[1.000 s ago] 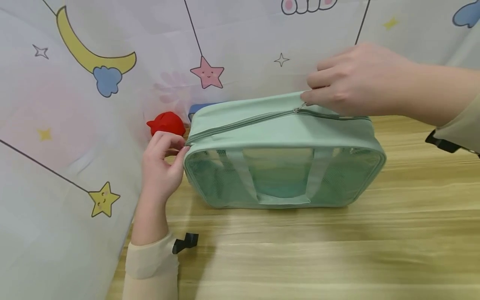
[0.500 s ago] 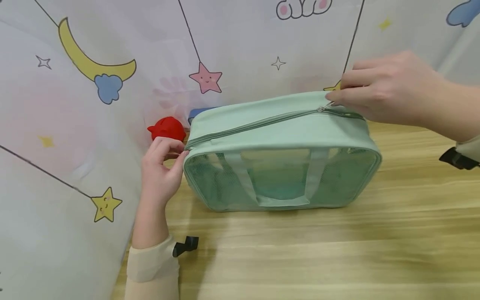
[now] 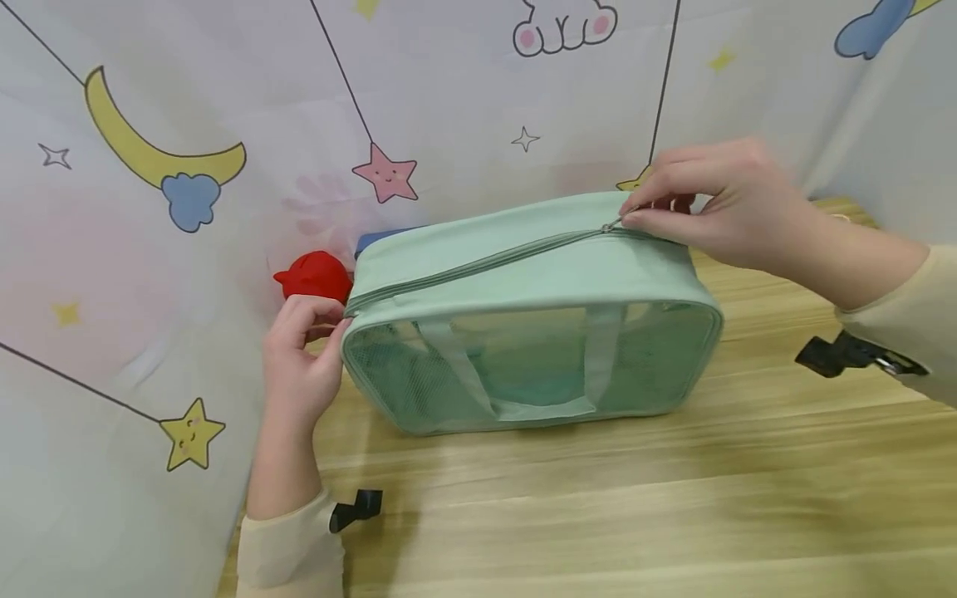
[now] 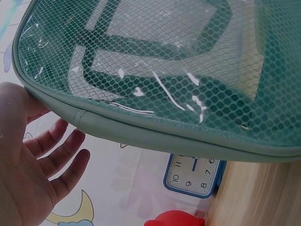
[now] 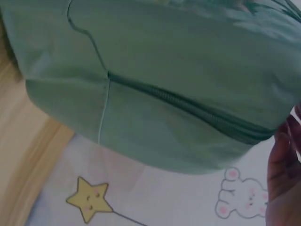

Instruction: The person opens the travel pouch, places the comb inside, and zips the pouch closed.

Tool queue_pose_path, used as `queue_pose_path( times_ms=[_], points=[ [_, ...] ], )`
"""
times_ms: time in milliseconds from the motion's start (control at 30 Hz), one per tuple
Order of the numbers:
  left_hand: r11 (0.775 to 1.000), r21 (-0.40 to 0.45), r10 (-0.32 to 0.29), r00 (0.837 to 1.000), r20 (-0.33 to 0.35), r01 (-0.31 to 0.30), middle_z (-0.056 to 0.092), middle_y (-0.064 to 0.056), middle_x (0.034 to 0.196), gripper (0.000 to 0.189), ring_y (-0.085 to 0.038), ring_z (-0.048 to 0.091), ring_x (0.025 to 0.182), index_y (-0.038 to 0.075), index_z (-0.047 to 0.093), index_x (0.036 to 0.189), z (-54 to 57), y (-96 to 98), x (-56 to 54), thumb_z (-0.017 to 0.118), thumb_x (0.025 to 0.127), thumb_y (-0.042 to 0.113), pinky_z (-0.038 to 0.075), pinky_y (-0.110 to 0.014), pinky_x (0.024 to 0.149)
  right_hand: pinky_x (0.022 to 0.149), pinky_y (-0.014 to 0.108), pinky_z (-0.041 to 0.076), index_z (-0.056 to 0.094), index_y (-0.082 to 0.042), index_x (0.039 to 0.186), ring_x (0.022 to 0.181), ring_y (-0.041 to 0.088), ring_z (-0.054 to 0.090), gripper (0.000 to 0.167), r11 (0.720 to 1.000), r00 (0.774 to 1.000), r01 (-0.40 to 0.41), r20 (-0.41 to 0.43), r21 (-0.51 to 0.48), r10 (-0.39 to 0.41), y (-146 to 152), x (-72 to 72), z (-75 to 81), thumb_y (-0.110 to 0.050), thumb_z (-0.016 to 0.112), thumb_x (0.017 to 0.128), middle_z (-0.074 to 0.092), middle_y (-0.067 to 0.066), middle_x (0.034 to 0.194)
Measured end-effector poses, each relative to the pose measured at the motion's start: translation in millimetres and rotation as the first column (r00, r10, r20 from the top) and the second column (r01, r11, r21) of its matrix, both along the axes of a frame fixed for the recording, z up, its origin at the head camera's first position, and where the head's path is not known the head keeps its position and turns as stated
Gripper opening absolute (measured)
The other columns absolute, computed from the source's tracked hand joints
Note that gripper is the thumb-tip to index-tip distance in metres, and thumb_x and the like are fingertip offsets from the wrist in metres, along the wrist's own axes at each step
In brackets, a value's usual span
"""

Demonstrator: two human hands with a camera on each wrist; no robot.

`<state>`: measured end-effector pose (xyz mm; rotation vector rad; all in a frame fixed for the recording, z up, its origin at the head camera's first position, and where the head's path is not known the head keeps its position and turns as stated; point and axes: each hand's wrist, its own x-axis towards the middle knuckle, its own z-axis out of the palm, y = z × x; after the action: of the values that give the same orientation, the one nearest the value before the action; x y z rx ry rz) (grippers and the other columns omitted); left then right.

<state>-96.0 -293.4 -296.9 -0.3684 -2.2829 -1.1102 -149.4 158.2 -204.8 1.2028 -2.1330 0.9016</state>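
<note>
A mint-green bag (image 3: 523,365) with clear mesh-patterned sides stands upright on the wooden table, its strap handle hanging down the front. Across its top runs a zipper (image 3: 493,259). My left hand (image 3: 302,357) pinches the bag's top left corner between thumb and forefinger; in the left wrist view its other fingers (image 4: 63,153) are loosely bent, off the bag. At the right part of the top, my right hand (image 3: 721,199) pinches the zipper pull (image 3: 615,224). In the right wrist view the zipper line (image 5: 188,108) runs from that hand to the bag's end seam.
Close behind my left hand sits a red rounded object (image 3: 316,276) with a small point. A blue-framed clock (image 4: 194,174) stands behind the bag, mostly hidden in the head view. A white cloth (image 3: 463,100) printed with stars and moons hangs behind the table (image 3: 598,507).
My right hand has drawn the zipper pull to the right along the bag's top, mostly in the first half second. The left hand keeps its hold on the corner. The head view has shifted.
</note>
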Motion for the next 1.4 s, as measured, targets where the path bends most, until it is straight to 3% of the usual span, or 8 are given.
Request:
queue_pose_path(
  times_ms=[367, 700, 767, 933, 1033, 1100, 1233, 1400],
  points=[
    [1.0, 0.007, -0.001, 0.999, -0.036, 0.001, 0.065, -0.011, 0.102, 0.01, -0.004, 0.059, 0.098, -0.001, 0.071, 0.1, -4.1, -0.5, -1.1, 0.069, 0.091, -0.006, 0.051, -0.013, 0.084, 0.07, 0.016, 0.043, 0.078, -0.007, 0.084, 0.077, 0.0, 0.054, 0.022, 0.998, 0.997, 0.04, 0.067, -0.044, -0.037, -2.4, 4.9, -2.5, 0.014, 0.081, 0.077, 0.067, -0.005, 0.089],
    [1.0, -0.007, 0.003, 0.999, -0.048, -0.003, 0.062, -0.007, 0.101, 0.011, -0.01, 0.058, 0.1, 0.0, 0.072, 0.099, -2.1, -0.9, -1.6, 0.071, 0.089, -0.006, 0.051, -0.013, 0.088, 0.091, 0.017, 0.041, 0.079, -0.006, 0.078, 0.108, 0.006, 0.056, 0.02, 0.97, 0.969, 0.215, 0.15, -0.114, -0.197, 18.3, 11.2, -11.5, 0.013, 0.083, 0.075, 0.055, -0.021, 0.118],
    [1.0, -0.008, 0.001, 0.999, -0.052, -0.002, 0.062, -0.006, 0.101, 0.01, -0.011, 0.058, 0.1, 0.0, 0.072, 0.098, -1.8, -1.4, -1.8, 0.07, 0.089, -0.006, 0.052, -0.013, 0.088, 0.1, 0.02, 0.039, 0.078, -0.005, 0.078, 0.114, 0.005, 0.054, 0.009, 0.968, 0.972, 0.221, 0.106, -0.12, -0.209, 24.7, 12.1, -13.5, 0.0, 0.083, 0.084, 0.056, -0.021, 0.12],
    [1.0, -0.01, 0.01, 0.999, -0.045, -0.011, 0.062, -0.007, 0.101, 0.01, -0.008, 0.057, 0.1, -0.001, 0.071, 0.098, -2.5, -4.2, -1.6, 0.069, 0.09, -0.006, 0.051, -0.014, 0.087, 0.109, 0.035, 0.028, 0.073, -0.005, 0.071, 0.118, 0.025, 0.054, 0.047, 0.968, 0.964, 0.191, -0.156, -0.165, -0.217, 33.5, 16.0, -22.7, -0.044, 0.068, 0.098, 0.068, 0.012, 0.111],
    [1.0, -0.013, 0.017, 0.999, -0.034, -0.017, 0.061, -0.009, 0.102, 0.01, -0.005, 0.056, 0.101, -0.002, 0.07, 0.099, -3.3, -4.5, -1.7, 0.069, 0.09, -0.006, 0.051, -0.013, 0.088, 0.104, 0.044, 0.019, 0.069, -0.004, 0.067, 0.102, 0.047, 0.052, 0.036, 0.955, 0.92, 0.192, -0.299, -0.226, -0.255, 36.2, 21.9, -31.2, -0.026, 0.071, 0.095, 0.063, 0.028, 0.108],
    [1.0, -0.013, 0.023, 0.999, -0.034, -0.023, 0.061, -0.01, 0.102, 0.01, -0.004, 0.056, 0.101, -0.004, 0.07, 0.099, -3.7, -4.8, -1.3, 0.069, 0.09, -0.007, 0.05, -0.012, 0.088, 0.102, 0.047, 0.015, 0.067, -0.003, 0.065, 0.098, 0.057, 0.046, 0.026, 0.945, 0.886, 0.198, -0.367, -0.259, -0.285, 38.3, 23.9, -37.3, -0.012, 0.073, 0.089, 0.064, 0.026, 0.109],
    [1.0, -0.011, 0.028, 0.999, -0.045, -0.028, 0.061, -0.013, 0.102, 0.009, -0.002, 0.056, 0.1, -0.006, 0.069, 0.098, -4.7, -3.9, -0.5, 0.068, 0.089, -0.009, 0.05, -0.012, 0.088, 0.104, 0.052, 0.018, 0.068, -0.004, 0.066, 0.099, 0.056, 0.047, 0.018, 0.917, 0.832, 0.226, -0.424, -0.33, -0.358, 41.6, 23.8, -53.4, 0.002, 0.075, 0.081, 0.065, 0.02, 0.109],
    [1.0, -0.011, 0.028, 0.999, -0.036, -0.028, 0.061, -0.013, 0.102, 0.009, -0.003, 0.057, 0.099, -0.005, 0.07, 0.098, -4.2, -4.8, 2.1, 0.068, 0.089, -0.007, 0.051, -0.013, 0.088, 0.105, 0.05, 0.016, 0.07, -0.002, 0.068, 0.104, 0.052, 0.049, 0.016, 0.875, 0.833, 0.271, -0.357, -0.401, -0.422, 40.4, 24.1, -73.0, -0.003, 0.075, 0.083, 0.066, 0.022, 0.108]
  ],
)
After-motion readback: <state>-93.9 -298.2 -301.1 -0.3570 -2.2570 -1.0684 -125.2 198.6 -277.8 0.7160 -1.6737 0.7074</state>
